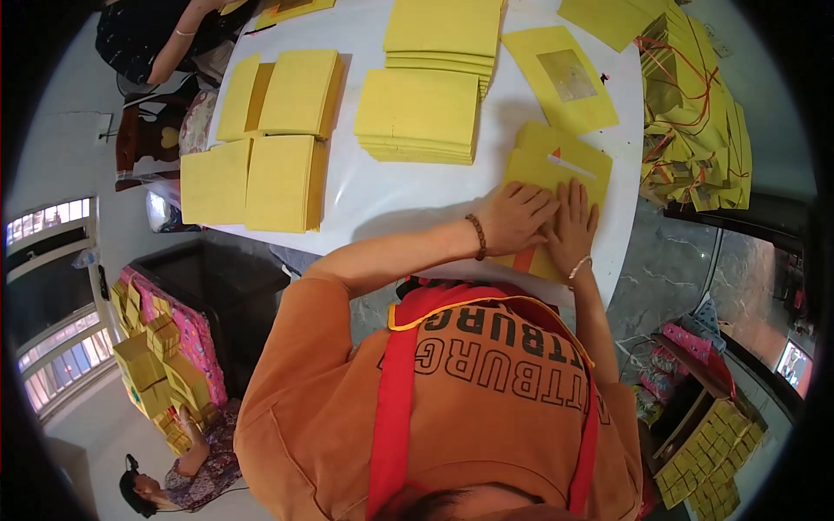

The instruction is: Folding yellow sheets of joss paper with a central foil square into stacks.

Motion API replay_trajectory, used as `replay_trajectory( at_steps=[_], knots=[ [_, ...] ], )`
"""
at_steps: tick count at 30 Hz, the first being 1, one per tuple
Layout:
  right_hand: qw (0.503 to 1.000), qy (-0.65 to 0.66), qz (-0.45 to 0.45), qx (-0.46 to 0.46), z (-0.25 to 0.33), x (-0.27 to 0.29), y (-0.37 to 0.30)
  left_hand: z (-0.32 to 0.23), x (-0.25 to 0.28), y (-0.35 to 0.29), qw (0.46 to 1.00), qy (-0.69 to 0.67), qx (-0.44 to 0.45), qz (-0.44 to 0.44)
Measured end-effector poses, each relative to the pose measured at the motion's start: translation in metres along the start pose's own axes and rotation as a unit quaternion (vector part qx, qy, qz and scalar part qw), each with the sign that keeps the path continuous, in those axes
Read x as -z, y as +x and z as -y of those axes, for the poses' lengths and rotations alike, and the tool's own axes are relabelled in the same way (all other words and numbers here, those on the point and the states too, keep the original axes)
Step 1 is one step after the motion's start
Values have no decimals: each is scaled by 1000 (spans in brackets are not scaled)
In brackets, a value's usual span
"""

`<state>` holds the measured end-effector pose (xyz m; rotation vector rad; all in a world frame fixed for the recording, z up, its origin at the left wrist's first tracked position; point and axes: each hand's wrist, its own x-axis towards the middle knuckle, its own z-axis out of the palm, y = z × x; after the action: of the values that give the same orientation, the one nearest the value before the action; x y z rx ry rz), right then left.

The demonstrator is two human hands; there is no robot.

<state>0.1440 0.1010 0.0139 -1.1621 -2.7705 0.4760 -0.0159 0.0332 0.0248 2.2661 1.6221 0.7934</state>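
Observation:
A yellow paper envelope (534, 161) lies near the table's right edge, under both my hands. It bears a white strip (572, 167) near its top, and an orange strip (524, 260) shows at its lower part. My right hand (573, 224) presses flat on it with the fingers stretched out. Beside it my left hand (517, 217) is bent over the paper, its fingers curled in close to the right thumb. What is under those fingertips, if anything, is hidden. Just beyond lies another yellow envelope (599, 106) with a clear window.
Stacks of yellow envelopes (417, 113) stand on the white table (365, 195), with more piles (282, 178) at the left. Yellow bundles with red cords (695, 113) sit beyond the right edge. A person's arm (178, 43) is at the far left; another person (187, 469) works behind, lower left.

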Motion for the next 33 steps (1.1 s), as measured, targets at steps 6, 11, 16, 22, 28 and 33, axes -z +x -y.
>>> replay_trajectory(
  at_steps=[6, 11, 16, 22, 28, 33],
  knots=[
    [758, 631, -111, -123, -27, 28, -6, -18, -9, 10, 968, 247, -48, -15],
    [795, 570, -172, -121, -29, 44, -17, -10, -12, 25, 971, 233, -37, 40],
    [733, 599, -275, -167, -15, 57, -16, -17, 91, 10, 966, 176, -84, -167],
    [766, 590, -192, -165, 11, 42, 0, 84, 162, -46, 924, 317, 12, -213],
    [822, 568, 15, -42, 65, 2, 48, 119, 127, -70, 948, 304, 60, -76],
    [817, 572, 28, -63, 102, -12, 90, 114, 132, -59, 952, 276, 124, -38]
  ],
)
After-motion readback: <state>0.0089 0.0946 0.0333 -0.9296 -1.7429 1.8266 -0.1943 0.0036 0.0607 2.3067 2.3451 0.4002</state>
